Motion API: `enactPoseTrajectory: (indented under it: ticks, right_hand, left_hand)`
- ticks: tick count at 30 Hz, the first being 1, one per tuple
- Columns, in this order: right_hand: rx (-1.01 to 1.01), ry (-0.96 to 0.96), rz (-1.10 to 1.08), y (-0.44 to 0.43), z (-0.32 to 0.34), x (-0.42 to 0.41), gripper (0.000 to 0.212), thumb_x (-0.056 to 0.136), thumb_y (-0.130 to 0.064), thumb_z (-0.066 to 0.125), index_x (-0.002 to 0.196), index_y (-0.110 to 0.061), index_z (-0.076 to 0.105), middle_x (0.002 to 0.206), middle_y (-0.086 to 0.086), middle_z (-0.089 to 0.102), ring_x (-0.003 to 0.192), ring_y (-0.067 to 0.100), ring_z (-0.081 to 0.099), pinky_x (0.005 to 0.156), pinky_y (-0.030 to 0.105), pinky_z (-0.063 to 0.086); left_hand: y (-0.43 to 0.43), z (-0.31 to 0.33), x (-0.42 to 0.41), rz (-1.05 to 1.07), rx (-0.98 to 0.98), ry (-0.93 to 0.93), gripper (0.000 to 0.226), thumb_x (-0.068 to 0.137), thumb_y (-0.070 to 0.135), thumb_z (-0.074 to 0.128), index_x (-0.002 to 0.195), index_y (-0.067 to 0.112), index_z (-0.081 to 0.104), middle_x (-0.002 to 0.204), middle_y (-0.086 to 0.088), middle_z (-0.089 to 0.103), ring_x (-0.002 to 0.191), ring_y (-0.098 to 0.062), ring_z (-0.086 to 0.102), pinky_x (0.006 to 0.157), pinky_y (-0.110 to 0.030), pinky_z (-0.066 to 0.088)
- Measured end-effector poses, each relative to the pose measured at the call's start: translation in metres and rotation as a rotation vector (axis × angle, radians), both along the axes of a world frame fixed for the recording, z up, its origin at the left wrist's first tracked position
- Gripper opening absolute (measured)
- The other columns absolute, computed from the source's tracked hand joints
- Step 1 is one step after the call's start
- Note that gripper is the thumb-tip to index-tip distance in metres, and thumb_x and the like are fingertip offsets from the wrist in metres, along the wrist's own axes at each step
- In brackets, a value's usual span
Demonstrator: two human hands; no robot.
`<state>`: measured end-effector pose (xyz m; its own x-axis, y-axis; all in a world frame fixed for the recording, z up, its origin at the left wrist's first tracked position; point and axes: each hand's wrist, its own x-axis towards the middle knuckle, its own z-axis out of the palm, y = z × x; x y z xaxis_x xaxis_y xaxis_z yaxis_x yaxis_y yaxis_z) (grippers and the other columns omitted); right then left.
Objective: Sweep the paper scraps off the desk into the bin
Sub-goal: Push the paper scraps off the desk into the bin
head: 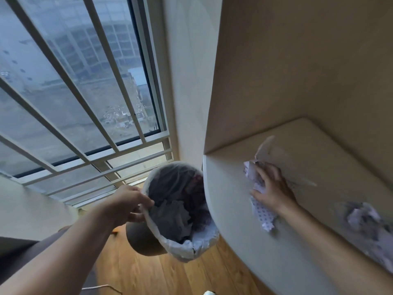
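Note:
My left hand [129,204] grips the rim of a round bin [146,241] lined with a white plastic bag, holding it tilted and lifted against the rounded corner of the pale desk [229,209]. Crumpled paper lies inside the bin. My right hand [274,188] rests flat, fingers spread, on white dotted paper scraps [262,216] near the desk's left edge. More crumpled scraps [365,220] lie blurred on the desk at the right.
A tall window with white bars [80,103] fills the left. A beige wall panel [297,60] rises behind the desk. Wooden floor [165,275] shows below the bin, with a thin white cable [102,286] on it.

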<state>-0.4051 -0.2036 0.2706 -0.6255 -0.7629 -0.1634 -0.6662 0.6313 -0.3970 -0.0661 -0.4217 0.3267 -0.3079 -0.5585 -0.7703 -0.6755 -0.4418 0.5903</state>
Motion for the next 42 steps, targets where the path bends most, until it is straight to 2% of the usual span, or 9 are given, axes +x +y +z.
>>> enactPoseTrajectory:
  ticks: [4,8,14,19,24,29,33,38,42]
  right_hand:
    - [-0.108,0.152,-0.115,-0.002,0.025,-0.002,0.08,0.066,-0.058,0.074,0.136,-0.044,0.037,0.141,0.008,0.03,0.125,0.042,0.041,0.097,0.046,0.045]
    - [-0.027,-0.025,-0.124,-0.034,0.033,-0.02,0.095,0.069,-0.057,0.077,0.148,-0.037,0.028,0.159,0.014,0.011,0.142,0.041,0.023,0.111,0.046,0.033]
    - [0.15,-0.106,-0.119,-0.046,-0.005,0.008,0.066,0.078,-0.062,0.058,0.138,-0.047,0.035,0.153,-0.005,0.029,0.141,0.04,0.022,0.108,0.063,0.029]
    - [0.166,-0.127,0.127,-0.057,-0.017,0.066,0.071,0.084,-0.058,0.058,0.147,-0.041,0.03,0.16,-0.001,0.02,0.147,0.038,0.01,0.117,0.054,0.022]
    - [0.25,-0.052,0.359,-0.075,-0.013,0.131,0.07,0.083,-0.038,0.051,0.145,-0.049,0.021,0.164,-0.006,0.009,0.15,0.032,-0.004,0.114,0.066,0.009]
    - [0.133,-0.331,0.589,-0.064,0.012,0.158,0.071,0.083,-0.039,0.061,0.145,-0.046,0.027,0.162,-0.01,0.009,0.146,0.026,0.022,0.113,0.053,0.031]
    - [-0.021,-0.245,0.353,-0.045,0.03,0.137,0.07,0.086,-0.037,0.055,0.148,-0.042,0.024,0.161,-0.008,0.019,0.145,0.02,0.025,0.112,0.044,0.033]
    - [0.171,-0.253,-0.33,0.008,0.012,0.114,0.08,0.091,-0.05,0.045,0.154,-0.028,0.001,0.165,0.006,-0.008,0.151,0.032,-0.005,0.117,0.06,0.016]
    - [0.195,-0.259,-0.249,0.008,-0.011,0.146,0.076,0.094,-0.055,0.035,0.155,-0.029,-0.003,0.164,0.004,-0.014,0.15,0.031,-0.013,0.116,0.064,0.001]
  left_hand:
    - [-0.001,0.001,-0.003,0.007,-0.002,0.005,0.013,0.078,-0.001,0.075,0.086,0.0,0.066,0.098,-0.024,0.061,0.085,-0.037,0.067,0.053,-0.033,0.058]
    - [0.0,0.0,-0.006,0.006,0.006,0.013,0.015,0.077,-0.001,0.076,0.088,0.0,0.067,0.099,-0.023,0.062,0.086,-0.037,0.067,0.051,-0.032,0.058]
    - [0.001,-0.007,-0.008,0.022,0.008,0.007,0.015,0.076,-0.003,0.077,0.086,0.0,0.066,0.094,-0.023,0.063,0.083,-0.037,0.069,0.053,-0.033,0.058]
    - [0.003,-0.006,-0.011,0.015,0.019,0.006,0.017,0.076,-0.002,0.077,0.09,-0.002,0.067,0.097,-0.024,0.064,0.085,-0.037,0.069,0.054,-0.034,0.059]
    - [0.005,-0.003,-0.014,0.015,0.021,0.015,0.015,0.078,-0.002,0.075,0.09,-0.001,0.066,0.097,-0.023,0.064,0.085,-0.036,0.069,0.053,-0.033,0.059]
    - [0.005,-0.004,-0.014,0.01,0.026,0.033,0.017,0.078,-0.002,0.074,0.093,-0.003,0.065,0.097,-0.024,0.064,0.082,-0.036,0.07,0.051,-0.031,0.058]
    - [0.007,-0.005,-0.014,-0.002,0.046,0.037,0.02,0.078,-0.001,0.075,0.095,-0.003,0.065,0.102,-0.025,0.064,0.086,-0.037,0.071,0.056,-0.035,0.06]
    - [0.013,-0.009,-0.014,-0.01,0.04,0.024,0.018,0.077,-0.001,0.076,0.091,-0.003,0.066,0.1,-0.026,0.063,0.087,-0.039,0.07,0.06,-0.037,0.061]
    - [0.02,-0.011,-0.018,-0.007,0.05,0.018,0.012,0.078,-0.004,0.074,0.086,-0.002,0.065,0.096,-0.024,0.063,0.085,-0.037,0.069,0.053,-0.035,0.059]
